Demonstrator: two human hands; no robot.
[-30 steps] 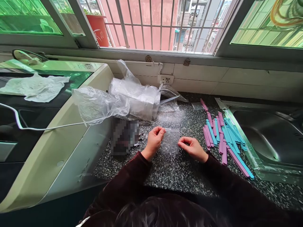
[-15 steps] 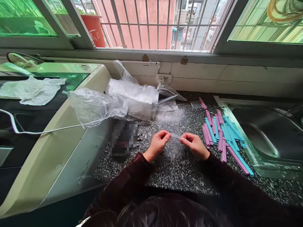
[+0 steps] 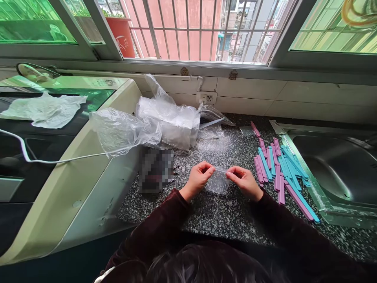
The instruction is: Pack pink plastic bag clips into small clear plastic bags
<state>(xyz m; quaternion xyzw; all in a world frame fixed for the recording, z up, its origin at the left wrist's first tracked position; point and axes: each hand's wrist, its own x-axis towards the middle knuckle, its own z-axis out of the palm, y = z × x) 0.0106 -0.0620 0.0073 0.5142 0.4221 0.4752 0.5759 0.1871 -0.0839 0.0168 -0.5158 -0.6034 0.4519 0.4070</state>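
You pinch the top edge of a clear bag (image 3: 218, 184): left hand (image 3: 198, 180) at its nine o'clock, right hand (image 3: 245, 181) at three. Pink and blue strips (image 3: 277, 177) lie farther toward three.

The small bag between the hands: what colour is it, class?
The small bag is clear and colourless, seen in the head view.

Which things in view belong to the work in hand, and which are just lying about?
Work in hand:
small clear bag
left hand and right hand, pinching its upper edge
perhaps the purple and blue strips

Apparently just lying about:
crumpled plastic bags
white cable
crumpled white sheet
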